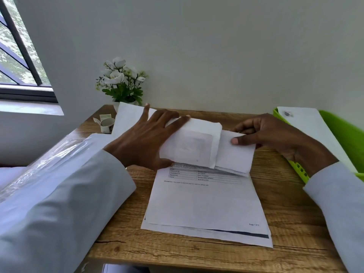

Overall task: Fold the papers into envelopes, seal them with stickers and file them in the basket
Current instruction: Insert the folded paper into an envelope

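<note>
A white folded paper [199, 146] is held above a stack of printed sheets [204, 205] lying in the middle of the wooden desk [291, 217]. My left hand [143, 138] grips the paper's left side, fingers spread over the top and thumb underneath. My right hand [269, 134] pinches the narrower flap [234, 152] that sticks out to the right, thumb on top. A sticker roll [107, 124] sits at the desk's back left. The green basket [346, 133] stands at the right edge with a sealed white envelope [309, 125] in it.
A small pot of white artificial flowers [123, 83] stands against the wall at the back left. More white sheets [128, 117] lie behind my left hand. A clear plastic-wrapped packet [51, 154] lies by my left sleeve. A window is at the far left.
</note>
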Tool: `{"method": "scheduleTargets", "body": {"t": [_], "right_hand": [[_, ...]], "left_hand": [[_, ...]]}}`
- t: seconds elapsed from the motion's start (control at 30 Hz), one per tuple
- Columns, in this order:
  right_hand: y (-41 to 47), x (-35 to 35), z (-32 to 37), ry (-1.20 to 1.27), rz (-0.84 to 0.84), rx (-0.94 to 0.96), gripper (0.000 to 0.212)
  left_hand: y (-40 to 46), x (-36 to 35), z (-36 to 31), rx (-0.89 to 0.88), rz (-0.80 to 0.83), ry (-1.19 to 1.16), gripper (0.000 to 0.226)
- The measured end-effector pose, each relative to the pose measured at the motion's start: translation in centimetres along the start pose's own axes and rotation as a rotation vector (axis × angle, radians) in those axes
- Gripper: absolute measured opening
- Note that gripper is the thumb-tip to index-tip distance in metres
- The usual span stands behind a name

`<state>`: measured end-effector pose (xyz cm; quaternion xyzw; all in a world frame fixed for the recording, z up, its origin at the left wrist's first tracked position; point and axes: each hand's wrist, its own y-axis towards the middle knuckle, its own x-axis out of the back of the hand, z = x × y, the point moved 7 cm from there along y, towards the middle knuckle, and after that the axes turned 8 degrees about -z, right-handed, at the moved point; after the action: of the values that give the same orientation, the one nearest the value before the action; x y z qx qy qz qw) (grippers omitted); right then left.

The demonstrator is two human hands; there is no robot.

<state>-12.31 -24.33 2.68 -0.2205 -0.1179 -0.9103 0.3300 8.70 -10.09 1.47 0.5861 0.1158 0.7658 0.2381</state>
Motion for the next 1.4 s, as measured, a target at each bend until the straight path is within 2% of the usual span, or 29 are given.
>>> {"method": "scheduleTargets", "body": {"t": [0.2,0.37,0.5,0.73,0.83,0.97,1.13,1.23,1.4], "right_hand": [[0.0,1.0,-1.2,0.134,-0.071,-0.059,0.039],[0.2,-1.5,0.0,0.191,-0.077,-0.012,0.025],[0.0,-1.5,-0.1,0.285,-0.087,-0.012,0.030],[-0.3,-2.3,-0.6,0.298,-0.041,-0.041,0.031],[0.0,-3.1,-0.3,0.342,-0.091,-0.028,0.016],[0.1,-3.2,-0.2,0.422,-0.171,-0.037,0.020],[-0.1,-3.0,-0.1,0.454,-0.187,-0.028,0.019],[-0.4,-2.0,0.2,0.468,-0.240,-0.007,0.006],[-0.5,-0.7,0.1,0.478,-0.316,0.031,0.017]], "left_hand": [[-0.2,0.0,0.8,0.033,-0.003,0.007,0.115],[0.7,0.2,-1.0,-0.003,-0.027,-0.004,0.115],[0.6,0.1,-0.3,0.029,-0.026,-0.009,0.115],[0.7,0.4,-0.5,0.041,-0.024,-0.030,0.115],[1.2,0.8,-1.5,0.027,-0.044,-0.046,0.115],[1.9,1.1,-1.9,0.038,-0.050,-0.086,0.113],[2.2,1.3,-2.0,0.049,-0.056,-0.078,0.114],[2.0,0.7,-1.5,0.084,-0.021,-0.072,0.116],[1.6,0.6,-0.9,0.114,-0.005,-0.049,0.117]]}}
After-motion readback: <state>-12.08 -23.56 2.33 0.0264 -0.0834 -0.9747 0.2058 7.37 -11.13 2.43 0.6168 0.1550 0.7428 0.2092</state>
